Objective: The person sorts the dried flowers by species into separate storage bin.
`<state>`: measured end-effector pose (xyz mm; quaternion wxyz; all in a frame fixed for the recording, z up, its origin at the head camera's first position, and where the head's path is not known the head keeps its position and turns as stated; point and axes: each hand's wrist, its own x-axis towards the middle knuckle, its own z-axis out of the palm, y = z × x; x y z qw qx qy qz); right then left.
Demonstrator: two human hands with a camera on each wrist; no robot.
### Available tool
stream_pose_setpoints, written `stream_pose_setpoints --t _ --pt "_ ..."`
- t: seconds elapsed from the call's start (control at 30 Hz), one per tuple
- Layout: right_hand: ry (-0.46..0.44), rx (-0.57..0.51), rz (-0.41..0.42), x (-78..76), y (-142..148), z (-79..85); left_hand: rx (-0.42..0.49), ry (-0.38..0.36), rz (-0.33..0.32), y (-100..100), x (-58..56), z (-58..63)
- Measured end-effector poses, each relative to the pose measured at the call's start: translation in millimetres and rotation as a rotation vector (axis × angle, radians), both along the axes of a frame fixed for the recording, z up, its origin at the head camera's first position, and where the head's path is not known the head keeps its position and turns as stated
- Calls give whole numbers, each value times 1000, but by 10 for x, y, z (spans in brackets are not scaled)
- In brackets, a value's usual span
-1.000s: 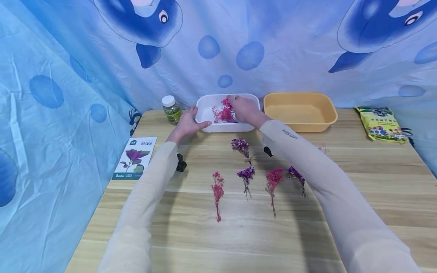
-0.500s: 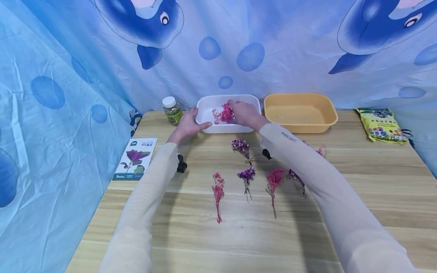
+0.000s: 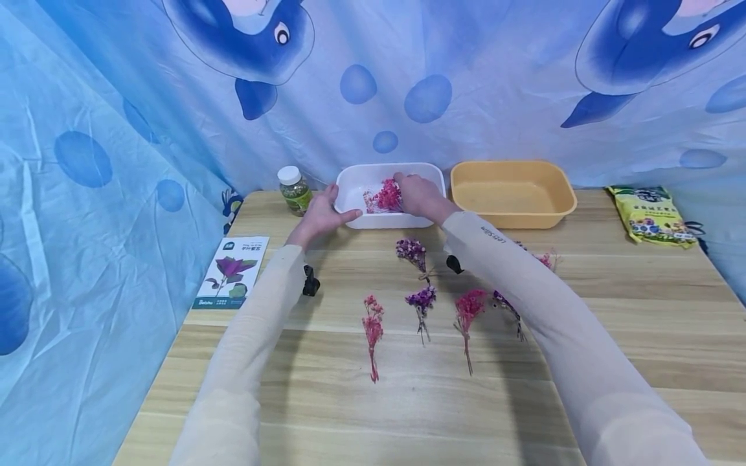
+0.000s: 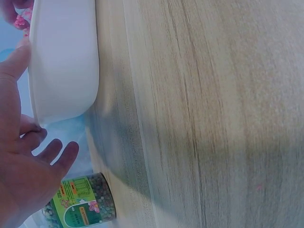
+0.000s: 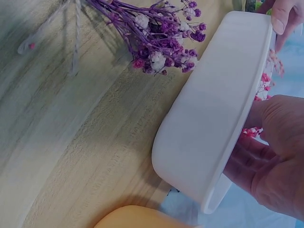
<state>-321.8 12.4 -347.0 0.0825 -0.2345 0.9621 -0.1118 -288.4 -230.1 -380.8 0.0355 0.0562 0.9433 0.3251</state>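
Note:
A white plastic tub (image 3: 384, 221) stands at the back of the wooden table, with pink dried flowers (image 3: 387, 195) lying inside. My left hand (image 3: 323, 212) holds the tub's left end, thumb on the near rim and forefinger at the corner; its other fingers (image 4: 66, 159) spread loosely outside. From the right, my right hand (image 3: 421, 196) reaches over the rim and pinches the pink flowers low in the tub. Its fingertips are partly hidden behind the tub wall in the right wrist view. A purple and white bunch (image 5: 159, 42) lies on the table just in front.
A yellow tub (image 3: 513, 221) stands right of the white one, a yellow packet (image 3: 651, 215) farther right. Left are a white-capped jar (image 3: 294, 191) and a plant card (image 3: 230, 272). Pink bunches (image 3: 373, 327) and purple bunches (image 3: 421, 299) lie mid-table.
My right hand has shifted slightly right and down inside the white tub, and the pink flowers sit lower and more gathered. My left hand stays at the tub's left end.

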Motion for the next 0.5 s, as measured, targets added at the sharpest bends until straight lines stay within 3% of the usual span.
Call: stream_pose_setpoints --t 0.3,0.5 --pt "-34 -63 -8 45 43 -14 -5 16 -6 27 2 -6" --pt "-35 -174 0 153 156 66 -12 14 -1 16 3 -15"
